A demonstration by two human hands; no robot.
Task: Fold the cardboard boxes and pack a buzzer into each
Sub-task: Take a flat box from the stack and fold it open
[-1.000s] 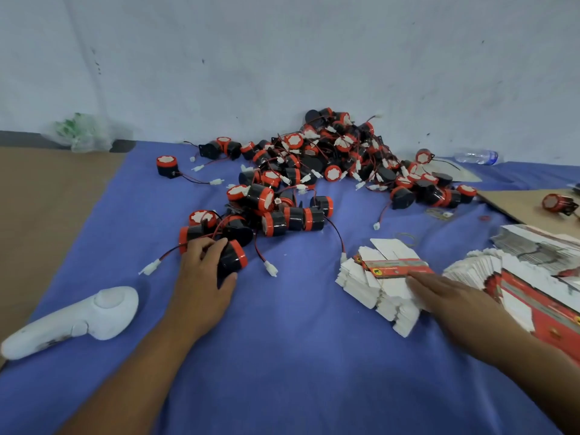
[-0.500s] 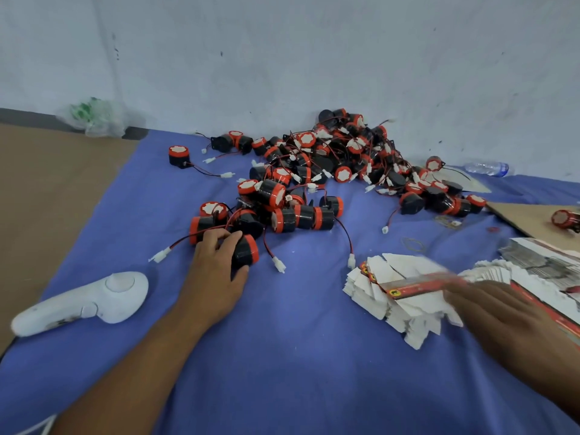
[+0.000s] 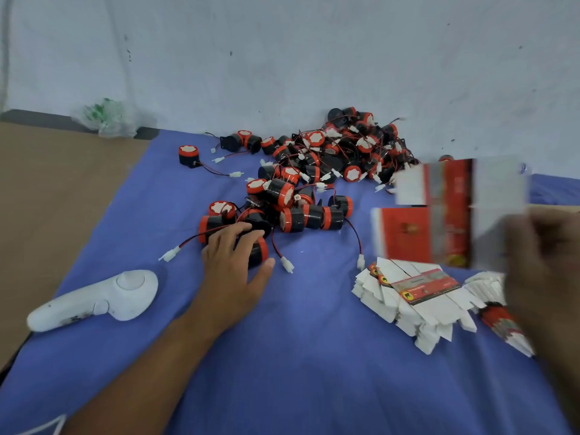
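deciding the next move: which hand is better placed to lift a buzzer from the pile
Left. The left hand curls over a buzzer at the near edge of the pile; the right hand holds a flat box up, off to the side.

Left hand (image 3: 235, 268) around buzzer (image 3: 257, 254), right hand (image 3: 546, 277) with flat box (image 3: 439, 227)
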